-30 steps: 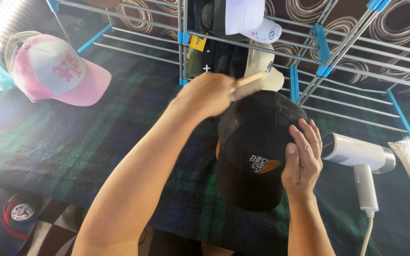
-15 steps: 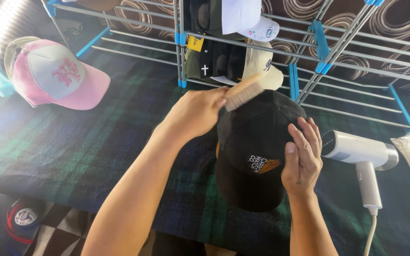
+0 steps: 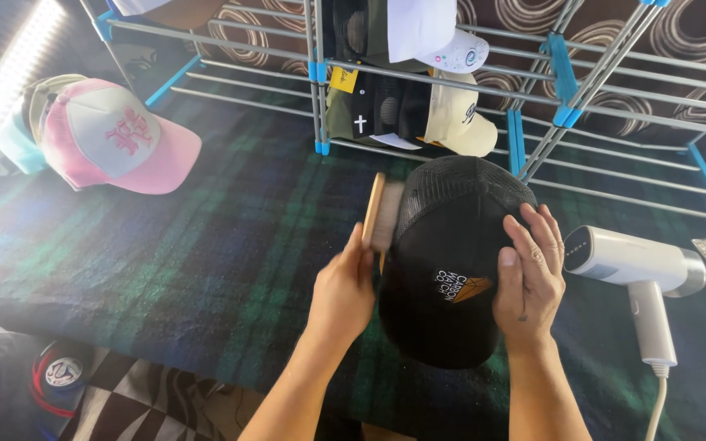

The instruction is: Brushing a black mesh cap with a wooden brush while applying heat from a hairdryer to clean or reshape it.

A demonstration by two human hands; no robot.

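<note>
Half the wooden brush [image 3: 379, 214] handle (blurred) inside left hand [image 3: 343, 290]

Black mesh-backed cap [image 3: 451, 269], small front emblem, lying crown-up on dark plaid cloth, brim toward viewer, wooden-backed brush [image 3: 379, 214], pale bristles, upright on edge, touching cap's left side

Left hand [image 3: 343, 292] fisted, thumb up; right hand [image 3: 529, 273] flat, fingers spread; forearms angled inward.
</note>
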